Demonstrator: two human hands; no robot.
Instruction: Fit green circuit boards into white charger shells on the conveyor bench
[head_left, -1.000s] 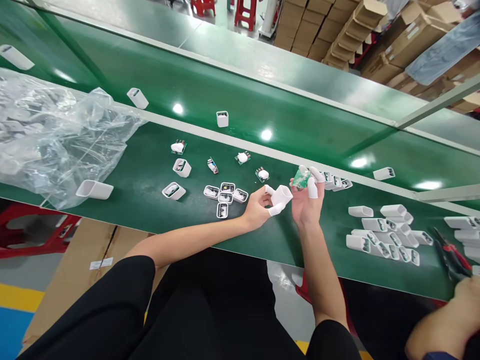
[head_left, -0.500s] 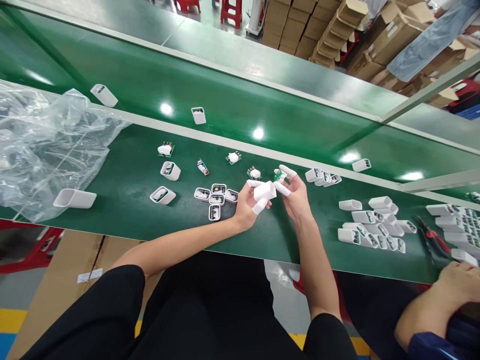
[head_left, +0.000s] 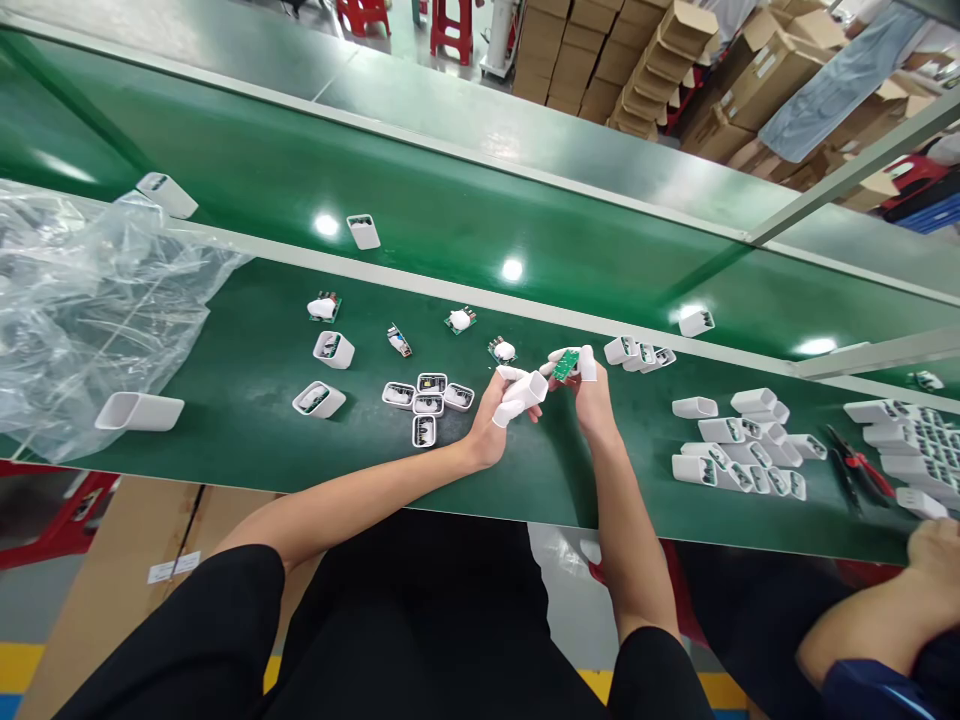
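Note:
White finger cots cover several fingertips of both hands. My left hand (head_left: pixel 491 425) is closed around a white plastic housing (head_left: pixel 529 390), its end tilted toward my other hand. A green circuit board (head_left: pixel 565 365) is pinched between the fingers of my right hand (head_left: pixel 590 392), its flat green side showing. The board and the housing are close together but apart. Just beyond my left hand lies a circuit board with a white blob (head_left: pixel 504 351). Left of that hand, several white housings with boards inside (head_left: pixel 428 404) stand grouped on the green table (head_left: pixel 247 400).
Clear plastic sheeting (head_left: pixel 97 310) covers the table's left end. Rows of filled housings (head_left: pixel 742 455) lie at right, beside red-handled pliers (head_left: pixel 862 470). A co-worker's arm (head_left: pixel 877 610) rests at the right edge. A raised rail (head_left: pixel 420 283) runs behind.
My right hand has turned the circuit board, so its flat green side now shows. My left hand has tilted the housing upward. The co-worker's hand has shifted right.

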